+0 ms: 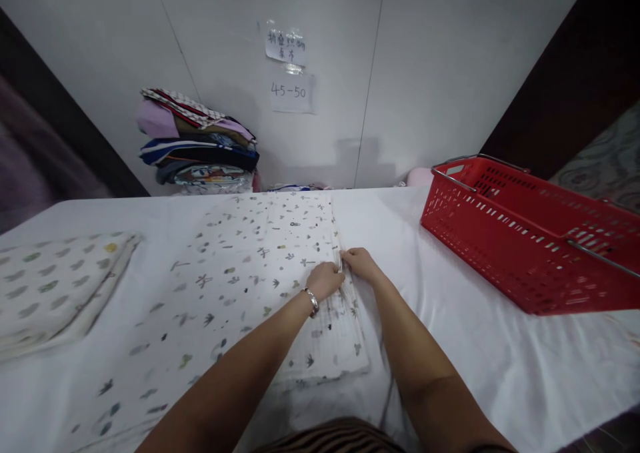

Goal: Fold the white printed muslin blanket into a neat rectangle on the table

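Head camera: A person in a striped garment (333, 437) leans in at the table's near edge, both arms stretched over a white-covered table (475, 353). A printed cloth (240, 279), pale with small plant-like motifs, lies spread from the near edge towards the back edge, left of centre, its right side doubled over. The left hand (325, 281), a silver bracelet (312, 302) at its wrist, is partly curled, thumb and fingers pinching that right border. Just beyond, the right hand (361, 263) grips the same border between its fingertips, the palm turned down. A folded cloth (55, 283) with larger leaf-like spots sits at the table's left edge; a red basket (505, 239) stands towards the right edge. Past the back edge, to the left, rises a stack of folded garments (200, 139). On the wall (425, 59), the upper paper sheet (285, 45) carries handwritten Chinese characters, apparently "折叠织物 桌布"; the lower sheet (293, 94) reads "45-50".
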### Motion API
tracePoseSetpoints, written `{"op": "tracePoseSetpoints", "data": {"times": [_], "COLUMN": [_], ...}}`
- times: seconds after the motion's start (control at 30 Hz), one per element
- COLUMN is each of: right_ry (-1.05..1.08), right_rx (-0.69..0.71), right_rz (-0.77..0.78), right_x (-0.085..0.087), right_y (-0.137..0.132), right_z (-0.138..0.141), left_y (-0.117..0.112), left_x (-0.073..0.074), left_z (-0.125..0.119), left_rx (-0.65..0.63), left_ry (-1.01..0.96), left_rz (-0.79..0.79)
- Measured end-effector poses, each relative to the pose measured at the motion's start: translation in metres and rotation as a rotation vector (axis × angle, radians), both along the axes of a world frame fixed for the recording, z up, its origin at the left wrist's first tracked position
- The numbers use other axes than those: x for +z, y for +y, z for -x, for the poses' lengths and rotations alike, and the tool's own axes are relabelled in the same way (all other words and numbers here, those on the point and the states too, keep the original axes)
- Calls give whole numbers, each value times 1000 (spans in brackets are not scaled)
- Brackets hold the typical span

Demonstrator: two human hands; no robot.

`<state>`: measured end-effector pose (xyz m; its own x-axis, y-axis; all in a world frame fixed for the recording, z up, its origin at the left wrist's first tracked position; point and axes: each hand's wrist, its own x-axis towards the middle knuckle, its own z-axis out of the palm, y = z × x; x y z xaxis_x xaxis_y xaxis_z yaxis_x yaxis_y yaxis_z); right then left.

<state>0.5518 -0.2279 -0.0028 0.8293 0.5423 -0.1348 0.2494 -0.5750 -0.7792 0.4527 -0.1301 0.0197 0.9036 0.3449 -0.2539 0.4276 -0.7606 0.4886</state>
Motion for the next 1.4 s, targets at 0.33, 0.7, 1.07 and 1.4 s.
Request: {"op": "tracePoseSetpoints", "data": {"times": [0.33,0.7,1.07,1.4], "right_ry": [-5,-149,205,414], "right_rx": [-61,3,103,185], "right_rz": [-55,113,70,-41], "right_x": [-3,-1,13,12], "right_y": [-3,-4,-23,-51], "right_z": [-8,-7,6,26], "left_y": [-15,-13,-20,-22], "left_x": [8,6,-4,-5], "left_z": [-9,5,30,39], "left_rx": [-33,-56,-179,-286], "left_ry": [-22,-105,-164,-154], "left_rz": [-23,98,-93,-178]}}
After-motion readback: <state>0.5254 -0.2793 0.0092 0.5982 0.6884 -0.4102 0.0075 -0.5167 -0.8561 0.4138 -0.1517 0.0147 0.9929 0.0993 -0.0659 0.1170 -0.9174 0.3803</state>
